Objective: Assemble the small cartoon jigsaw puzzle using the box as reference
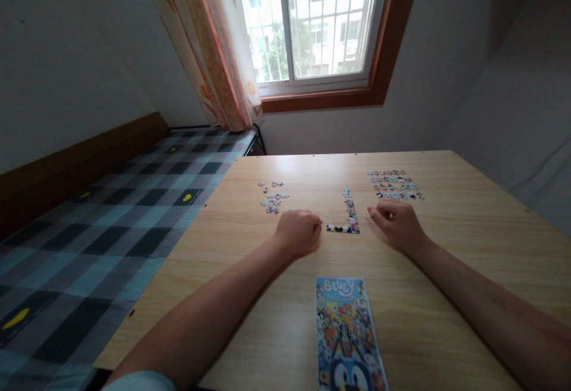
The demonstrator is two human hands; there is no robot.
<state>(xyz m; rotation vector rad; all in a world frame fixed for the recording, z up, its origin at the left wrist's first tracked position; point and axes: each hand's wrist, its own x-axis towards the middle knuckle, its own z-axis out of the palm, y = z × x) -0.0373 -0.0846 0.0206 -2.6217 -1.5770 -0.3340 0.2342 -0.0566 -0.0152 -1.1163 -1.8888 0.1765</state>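
Puzzle section (351, 211), multicoloured, backward L, left grip (300, 233) fisted, right grip (395, 223) curled narrow

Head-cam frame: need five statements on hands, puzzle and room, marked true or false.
1. The Bluey picture lies nearer the camera than the joined puzzle pieces. True.
2. The left hand is spread flat. False: it is curled.
3. The joined puzzle pieces form a backwards L. True.
4. The right hand covers the joined puzzle pieces. False: it is to their right, apart from them.
5. The curtain hangs at the right side of the window. False: the left side.
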